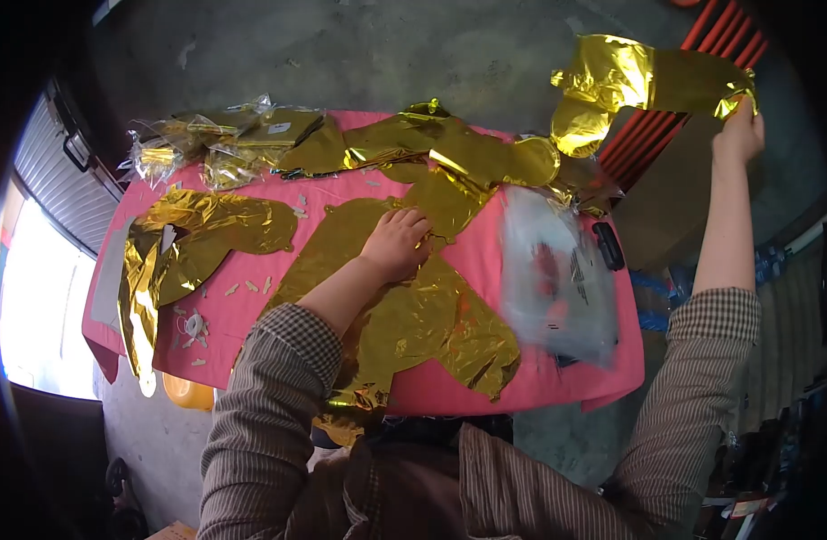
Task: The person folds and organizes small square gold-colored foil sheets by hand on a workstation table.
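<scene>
Lying at the far left corner of the pink cloth-covered table (539,387), crinkled clear plastic packets (229,144) are holding folded gold foil; a large translucent plastic bag (557,279) is lying towards the right edge, its contents unclear. The raised gold foil piece (683,79) is looking shiny, creased and flat, with a bent outline. It is hanging from the right hand (742,133), which is pinching its end beyond the far right corner. The broad gold foil sheet (404,333) is spreading, wrinkled, from mid-table to the near edge, beneath the left hand (397,245), whose fingers are lying close together, slightly curled; whether they are gripping, I cannot tell.
</scene>
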The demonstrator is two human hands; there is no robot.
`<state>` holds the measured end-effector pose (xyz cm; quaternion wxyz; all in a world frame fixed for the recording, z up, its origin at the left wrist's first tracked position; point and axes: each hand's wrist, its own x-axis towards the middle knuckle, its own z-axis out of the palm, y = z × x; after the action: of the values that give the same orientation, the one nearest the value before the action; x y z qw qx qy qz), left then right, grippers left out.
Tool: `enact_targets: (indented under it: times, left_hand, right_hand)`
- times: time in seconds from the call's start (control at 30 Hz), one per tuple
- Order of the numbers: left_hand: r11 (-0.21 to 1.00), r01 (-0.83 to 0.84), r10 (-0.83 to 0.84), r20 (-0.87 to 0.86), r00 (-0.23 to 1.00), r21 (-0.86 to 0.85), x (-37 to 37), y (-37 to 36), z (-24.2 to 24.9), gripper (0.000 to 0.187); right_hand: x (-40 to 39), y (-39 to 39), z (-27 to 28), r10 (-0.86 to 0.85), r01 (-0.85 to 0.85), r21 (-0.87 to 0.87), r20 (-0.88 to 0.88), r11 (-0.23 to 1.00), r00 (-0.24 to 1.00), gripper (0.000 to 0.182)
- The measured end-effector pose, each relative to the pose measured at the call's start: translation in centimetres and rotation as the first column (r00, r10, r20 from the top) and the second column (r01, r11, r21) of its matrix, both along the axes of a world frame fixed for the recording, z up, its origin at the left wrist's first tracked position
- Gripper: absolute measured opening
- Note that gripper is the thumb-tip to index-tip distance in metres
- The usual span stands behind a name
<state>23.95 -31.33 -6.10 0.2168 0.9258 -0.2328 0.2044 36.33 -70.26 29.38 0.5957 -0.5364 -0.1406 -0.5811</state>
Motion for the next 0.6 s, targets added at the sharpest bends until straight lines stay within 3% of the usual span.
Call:
enact_targets:
  times: [0.13, 0.2, 0.27, 0.33, 0.4, 0.47, 0.53, 0.57, 0.6]
  left_hand:
    - [1.0, 0.005, -0.005, -0.021, 1.0, 0.013, 0.1, 0.0, 0.1, 0.032]
    - [1.0, 0.008, -0.007, -0.03, 1.0, 0.016, 0.1, 0.0, 0.2, 0.032]
    - [1.0, 0.01, -0.009, -0.038, 0.999, 0.016, 0.1, 0.2, 0.1, 0.032]
    - [1.0, 0.007, -0.006, -0.021, 1.0, 0.026, 0.1, 0.1, 0.1, 0.034]
    - [1.0, 0.015, -0.013, -0.077, 0.997, 0.023, 0.1, 0.1, 0.4, 0.035]
    - [0.999, 0.023, -0.02, -0.132, 0.991, 0.024, 0.0, 0.1, 1.2, 0.037]
    - [0.999, -0.043, 0.044, 0.027, 0.999, -0.015, -0.4, -0.1, 2.4, 0.044]
    - [0.999, -0.045, 0.045, 0.034, 0.998, -0.012, -0.2, -0.2, 3.4, 0.044]
    - [0.964, 0.019, -0.024, -0.017, 1.0, -0.266, 0.1, -0.2, 4.7, 0.048]
  right_hand:
    - [-2.6, 3.2, 2.1, 0.026, -0.019, -0.062, 0.106, 0.998, 0.994, 0.017]
    - [-3.6, 4.1, 3.3, -0.013, 0.045, -0.13, 0.24, 0.99, 0.971, 0.018]
    - [-4.7, 3.9, 5.4, -0.04, 0.066, -0.103, 0.236, 0.992, 0.971, 0.019]
    - [-6.0, 3.6, 7.6, 0.128, -0.12, -0.045, 0.277, 0.992, 0.952, 0.019]
    - [-7.9, 5.2, 7.9, 0.356, -0.348, -0.085, 0.117, 0.934, 0.927, 0.016]
    - [-11.2, 9.9, 6.8, 0.423, -0.437, -0.085, -0.145, 0.895, 0.894, 0.022]
    - [-12.0, 11.3, 4.8, 0.32, -0.423, -0.404, -0.299, 0.811, 0.899, 0.031]
    - [-11.5, 11.1, 3.7, 0.494, -0.649, -0.374, -0.433, 0.662, 0.754, 0.033]
    - [-11.0, 10.8, 2.7, 0.621, -0.828, -0.309, -0.552, 0.468, 0.557, 0.035]
